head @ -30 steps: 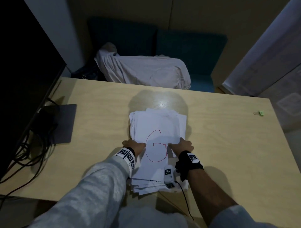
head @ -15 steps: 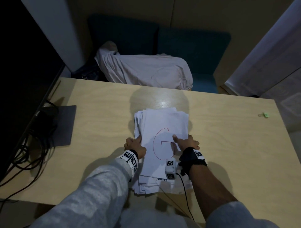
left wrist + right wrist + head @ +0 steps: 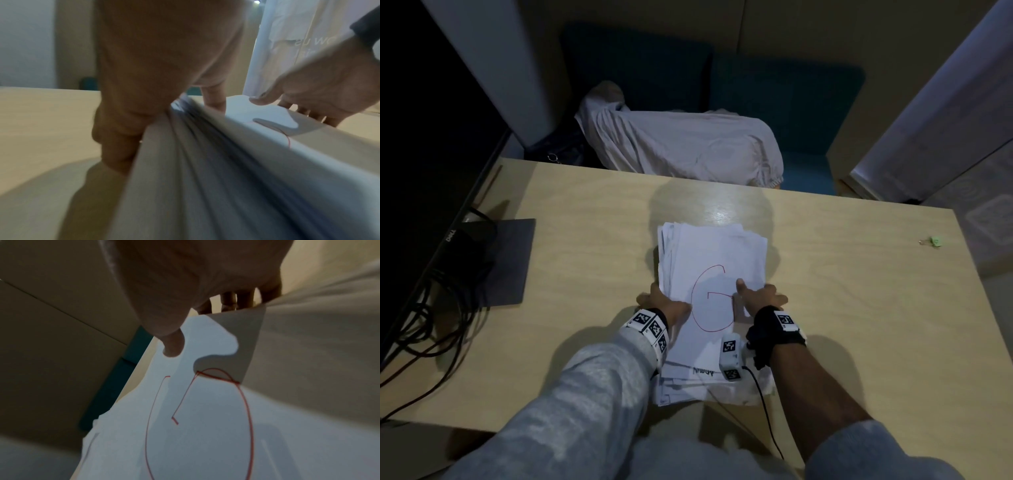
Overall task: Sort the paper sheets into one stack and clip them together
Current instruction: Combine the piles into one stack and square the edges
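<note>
Underneath, pale wooden table (image 3: pixel 825 308), dim room.

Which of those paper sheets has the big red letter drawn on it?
The top sheet of the stack, held between both hands; it bears a red G. The sheets fanned out beneath show only plain white edges.

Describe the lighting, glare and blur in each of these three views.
Head view: dim room, a bright glare patch on the table beyond the paper stack, corners dark. Left wrist view: the stack's edge is smeared and soft, left hand close and unsharp. Right wrist view: right hand dark, its shadow across the top sheet.
</note>
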### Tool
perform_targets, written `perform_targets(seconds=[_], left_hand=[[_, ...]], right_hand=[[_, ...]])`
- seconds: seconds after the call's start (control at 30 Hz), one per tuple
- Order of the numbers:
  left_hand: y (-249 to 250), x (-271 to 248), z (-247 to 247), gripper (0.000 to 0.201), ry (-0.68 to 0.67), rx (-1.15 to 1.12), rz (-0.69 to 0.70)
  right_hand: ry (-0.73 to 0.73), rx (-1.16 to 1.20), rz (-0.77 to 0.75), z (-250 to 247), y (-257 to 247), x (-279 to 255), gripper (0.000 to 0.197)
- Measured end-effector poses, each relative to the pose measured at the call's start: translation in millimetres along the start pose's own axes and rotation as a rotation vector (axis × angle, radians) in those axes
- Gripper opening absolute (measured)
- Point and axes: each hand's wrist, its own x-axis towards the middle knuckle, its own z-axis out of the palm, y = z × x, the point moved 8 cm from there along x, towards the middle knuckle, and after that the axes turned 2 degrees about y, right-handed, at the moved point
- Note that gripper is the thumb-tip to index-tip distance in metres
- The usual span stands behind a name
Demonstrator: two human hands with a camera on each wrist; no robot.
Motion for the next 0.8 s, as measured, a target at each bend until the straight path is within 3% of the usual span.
perform_targets(seconds=[0.07, 0.13, 0.2, 0.3, 0.47, 0.53, 0.6, 0.73, 0.8], left_hand=[[-4, 6, 2, 0.089, 0.009, -0.017, 0.031], [-10, 9, 2, 0.094, 0.004, -0.197, 0.005], [-12, 8, 6, 0.083, -0.031, -0.331, 0.002], [-4, 6, 7, 0.058, -0.058, -0.302, 0.105], [21, -5, -21, 0.051, -0.042, -0.489, 0.22], [43, -14, -40, 0.051, -0.001, -0.544, 0.296], [65, -24, -59, 0.052, 0.05, -0.63, 0.348], [90, -41, -83, 0.09, 0.149, -0.776, 0.39], [92, -50, -86, 0.087, 0.162, -0.765, 0.425]], right_hand=[[-0.006, -0.006, -0.029, -1, 0, 2, 0.087], [-0.017, 0.037, -0.035, 2, 2, 7, 0.088], [-0.084, 0.056, -0.066, 11, 3, 14, 0.074], [-0.159, 0.101, -0.158, 13, 3, 14, 0.059], [-0.047, 0.375, -0.382, -34, -29, -14, 0.075], [-0.003, 0.473, -0.529, -60, -58, -35, 0.064], [0.137, 0.532, -0.687, -94, -86, -64, 0.045], [0.271, 0.678, -0.926, -125, -115, -113, 0.04], [0.246, 0.724, -0.976, -120, -109, -120, 0.051]])
